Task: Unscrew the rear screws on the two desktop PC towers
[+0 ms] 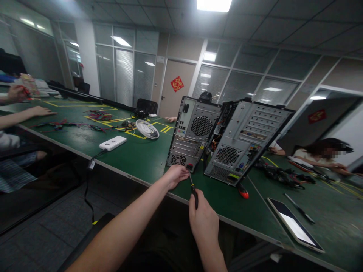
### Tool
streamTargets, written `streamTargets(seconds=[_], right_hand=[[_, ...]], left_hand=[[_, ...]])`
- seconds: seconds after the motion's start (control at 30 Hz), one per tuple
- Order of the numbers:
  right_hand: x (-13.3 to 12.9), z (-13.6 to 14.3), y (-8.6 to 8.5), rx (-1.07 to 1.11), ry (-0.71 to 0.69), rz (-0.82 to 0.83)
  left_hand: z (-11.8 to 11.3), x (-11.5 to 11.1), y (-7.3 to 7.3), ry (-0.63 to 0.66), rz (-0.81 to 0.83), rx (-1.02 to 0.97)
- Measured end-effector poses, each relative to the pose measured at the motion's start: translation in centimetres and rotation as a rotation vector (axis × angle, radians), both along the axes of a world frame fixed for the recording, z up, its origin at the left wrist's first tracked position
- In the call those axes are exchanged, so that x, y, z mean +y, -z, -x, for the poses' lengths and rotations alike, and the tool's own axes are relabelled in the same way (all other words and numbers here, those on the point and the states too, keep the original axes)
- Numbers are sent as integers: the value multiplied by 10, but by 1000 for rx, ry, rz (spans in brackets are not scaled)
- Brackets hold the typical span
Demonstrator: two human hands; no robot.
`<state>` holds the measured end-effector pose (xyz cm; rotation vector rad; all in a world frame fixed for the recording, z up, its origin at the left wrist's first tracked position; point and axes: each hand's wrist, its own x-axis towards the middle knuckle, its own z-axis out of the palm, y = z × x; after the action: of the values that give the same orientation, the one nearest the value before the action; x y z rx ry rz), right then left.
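Two computer cases stand near the front edge of the green table, backs towards me. At the lower rear corner of the left computer case is my left hand, its fingers close together by the power socket; whether they hold anything is too small to tell. My right hand is wrapped round a screwdriver, whose tip points up to the bottom edge of that case, beside my left fingertips. The right computer case leans slightly, with a red-tipped tool at its base.
On the green table lie a white power bank, a white plastic basket and wires. To the right are a phone, a pen and black cables. Other people's hands show at the left and right.
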<state>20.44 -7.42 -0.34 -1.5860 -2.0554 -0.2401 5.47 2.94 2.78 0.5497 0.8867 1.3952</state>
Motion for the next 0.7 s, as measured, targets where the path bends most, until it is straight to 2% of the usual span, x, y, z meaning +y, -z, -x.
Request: streamTargets(seconds=[0.2, 0.33, 0.57, 0.7], right_hand=[[-1, 9, -7, 42, 20, 69], [-1, 11, -10, 82, 45, 118], [-3, 12, -12, 111, 65, 177], [-4, 13, -11, 178, 34, 167]], left_hand=[[-1, 0, 2, 4, 11, 46], [-5, -1, 5, 13, 3, 161], [-13, -21, 9, 200, -107, 454], [-8, -27, 6, 273, -110, 412]])
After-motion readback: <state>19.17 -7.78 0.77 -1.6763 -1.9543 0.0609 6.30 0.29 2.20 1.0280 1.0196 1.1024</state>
